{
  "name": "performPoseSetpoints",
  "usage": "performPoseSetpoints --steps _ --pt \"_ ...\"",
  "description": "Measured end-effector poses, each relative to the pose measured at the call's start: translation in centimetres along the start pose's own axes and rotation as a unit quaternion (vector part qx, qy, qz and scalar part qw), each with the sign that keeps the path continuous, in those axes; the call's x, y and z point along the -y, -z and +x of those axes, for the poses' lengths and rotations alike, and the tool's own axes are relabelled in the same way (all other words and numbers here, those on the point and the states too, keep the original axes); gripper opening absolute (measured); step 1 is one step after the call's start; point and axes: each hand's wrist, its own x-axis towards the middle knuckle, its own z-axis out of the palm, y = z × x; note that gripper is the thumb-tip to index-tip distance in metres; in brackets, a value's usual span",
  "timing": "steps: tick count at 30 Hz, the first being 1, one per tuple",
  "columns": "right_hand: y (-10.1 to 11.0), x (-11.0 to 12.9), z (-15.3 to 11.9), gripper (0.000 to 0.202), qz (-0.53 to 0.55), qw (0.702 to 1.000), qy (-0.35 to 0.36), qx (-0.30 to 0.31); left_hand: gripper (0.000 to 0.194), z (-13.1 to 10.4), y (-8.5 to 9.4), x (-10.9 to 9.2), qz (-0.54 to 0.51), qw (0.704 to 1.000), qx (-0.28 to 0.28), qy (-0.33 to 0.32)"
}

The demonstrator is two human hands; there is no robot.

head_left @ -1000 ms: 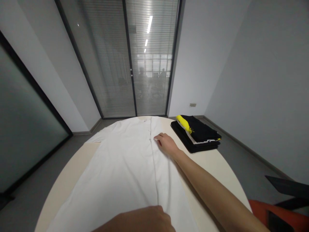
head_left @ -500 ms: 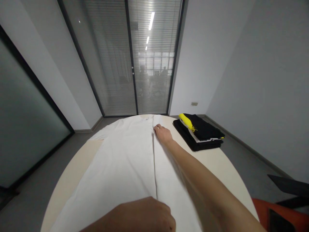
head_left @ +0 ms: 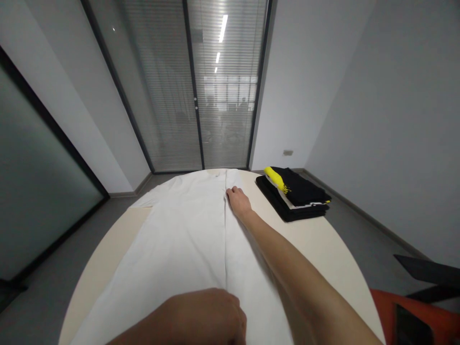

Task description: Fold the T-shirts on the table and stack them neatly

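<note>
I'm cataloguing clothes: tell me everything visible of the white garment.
The garment is white cloth, lightly creased, spread over the table, what looks like a sleeve at far left. A lengthwise fold or edge runs right of centre. The right hand touches that line's far part; the left hand covers its near part, fingertips hidden.

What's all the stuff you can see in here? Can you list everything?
White garment: 1, white, spread on the table
Table: 1, cream, under the garment
Folded pile: 1, mostly black with yellow and white, right side of table
Glass panels with blinds: 2, grey, dark-framed, behind table
Light strips: 3, bright white, seen in the glass
Frosted panel: 1, grey-green, far left
Walls: several, pale grey, around
Wall plate: 1, greyish, low behind pile
Floor: 1, grey, below
Chair: 1, red and black, lower right, partly visible
Left hand: 1, near edge, over garment
Right hand: 1, on garment's far part
</note>
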Motion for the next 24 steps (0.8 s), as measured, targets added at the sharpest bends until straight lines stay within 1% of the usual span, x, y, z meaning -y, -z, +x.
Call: performPoseSetpoints --steps 3,9,11,12,13,14,16,17,18,19,21,24 --pt "-0.6 -0.1 -0.3 0.034 0.006 1.000 0.012 0.015 0.019 -0.1 0.0 -0.2 0.004 1.000 0.011 0.007" --pt "-1.3 -1.0 -1.5 0.042 0.080 0.996 0.046 -0.017 0.015 -0.2 -0.8 0.0 -0.015 0.998 0.039 0.053" --pt "-1.4 -1.0 -2.1 0.042 0.084 0.995 0.049 -0.022 0.012 0.1 -0.7 0.0 -0.013 0.999 0.025 0.038" --pt "-1.5 -0.8 -2.4 0.043 0.078 0.996 0.042 -0.025 0.009 0.3 -0.6 0.1 -0.007 1.000 0.001 0.025" --pt "-1.6 -0.7 -2.7 0.044 0.069 0.997 0.030 -0.027 0.007 0.6 -0.4 0.2 0.004 0.999 -0.035 0.016" --pt "-1.7 -0.6 -2.9 0.046 0.062 0.998 0.017 -0.027 0.011 0.8 -0.3 0.4 0.019 0.997 -0.077 0.009" --pt "-1.9 -0.5 -3.4 0.049 0.057 0.998 0.000 -0.019 0.040 1.3 -0.5 0.8 0.051 0.988 -0.147 0.013" --pt "-2.0 -0.5 -3.5 0.050 0.060 0.998 -0.001 -0.011 0.054 1.5 -0.6 1.0 0.062 0.985 -0.162 0.018" --pt "-2.1 -0.5 -3.6 0.051 0.064 0.998 0.003 -0.002 0.065 1.6 -0.9 1.3 0.068 0.984 -0.162 0.023" --pt "-2.1 -0.7 -3.6 0.050 0.067 0.998 0.008 0.005 0.070 1.7 -1.1 1.4 0.069 0.986 -0.152 0.026" --pt "-2.2 -0.9 -3.6 0.050 0.072 0.997 0.018 0.017 0.071 1.8 -1.3 1.5 0.066 0.988 -0.130 0.041" --pt "-2.0 -1.3 -3.5 0.052 0.080 0.996 0.023 0.032 0.068 2.0 -1.1 1.2 0.063 0.990 -0.109 0.063"
